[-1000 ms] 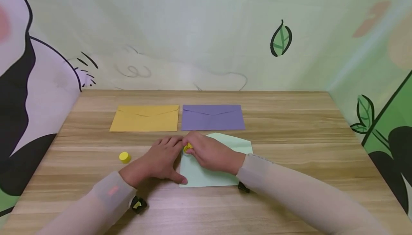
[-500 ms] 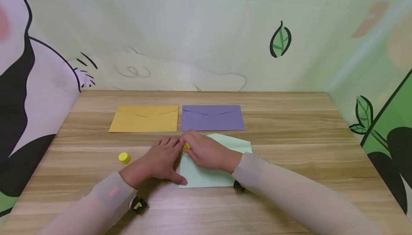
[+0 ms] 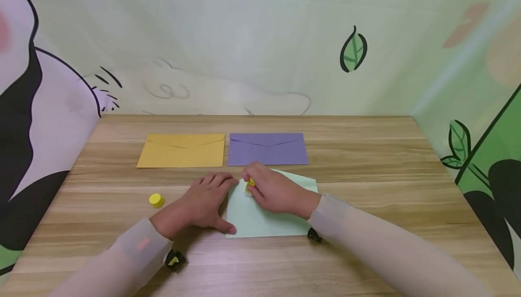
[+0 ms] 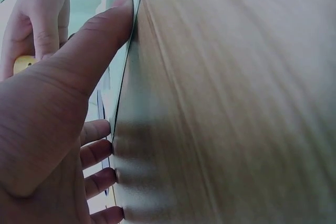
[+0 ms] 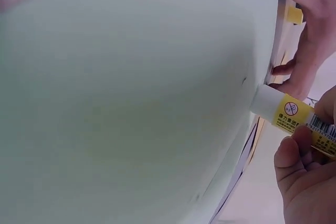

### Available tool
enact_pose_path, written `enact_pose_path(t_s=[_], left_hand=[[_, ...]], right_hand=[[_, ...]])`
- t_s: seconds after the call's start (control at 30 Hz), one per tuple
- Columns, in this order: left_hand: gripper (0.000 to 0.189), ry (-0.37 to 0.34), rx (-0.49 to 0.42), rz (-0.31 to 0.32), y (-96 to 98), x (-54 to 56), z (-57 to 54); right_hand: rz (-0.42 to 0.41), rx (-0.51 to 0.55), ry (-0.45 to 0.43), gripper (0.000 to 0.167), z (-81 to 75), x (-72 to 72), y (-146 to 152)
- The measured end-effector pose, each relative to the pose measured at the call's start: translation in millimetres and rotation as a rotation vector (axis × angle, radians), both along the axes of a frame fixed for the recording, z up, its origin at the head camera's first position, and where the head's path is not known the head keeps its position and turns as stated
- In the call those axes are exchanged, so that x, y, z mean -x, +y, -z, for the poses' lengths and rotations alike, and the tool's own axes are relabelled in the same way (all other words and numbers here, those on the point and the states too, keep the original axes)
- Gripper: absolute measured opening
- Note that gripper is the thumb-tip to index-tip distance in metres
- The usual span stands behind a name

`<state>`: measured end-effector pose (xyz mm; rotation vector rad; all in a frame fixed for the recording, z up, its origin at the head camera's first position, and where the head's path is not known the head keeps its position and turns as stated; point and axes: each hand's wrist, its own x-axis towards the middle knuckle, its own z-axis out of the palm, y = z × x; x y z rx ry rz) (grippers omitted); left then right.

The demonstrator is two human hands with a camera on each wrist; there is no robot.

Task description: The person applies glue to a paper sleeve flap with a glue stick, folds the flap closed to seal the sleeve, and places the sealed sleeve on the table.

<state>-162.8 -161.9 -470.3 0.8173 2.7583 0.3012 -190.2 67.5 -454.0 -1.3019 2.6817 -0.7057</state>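
At lower centre, your right hand pinched the glue stick; your left hand's fingers lay spread, pressure unclear, so dragging could have skewed the green envelope.

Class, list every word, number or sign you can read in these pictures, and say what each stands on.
"得力": apparently the first characters on the label of the glue stick; those after are unclear.
"0-3": seemingly inside the crossed-out circle sign on that label; tiny, so uncertain.
Too small to read: the label's finer print and the digits by the barcode.
Too blurred: faint marks on the right sleeve.
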Motion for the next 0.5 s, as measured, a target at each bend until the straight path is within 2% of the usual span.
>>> enact_pose_path(t_s=[0.5], left_hand=[[0.118, 0.001, -0.002, 0.003, 0.5, 0.7, 1.4]], right_hand=[[0.050, 0.005, 0.041, 0.015, 0.4, -3.5, 37]])
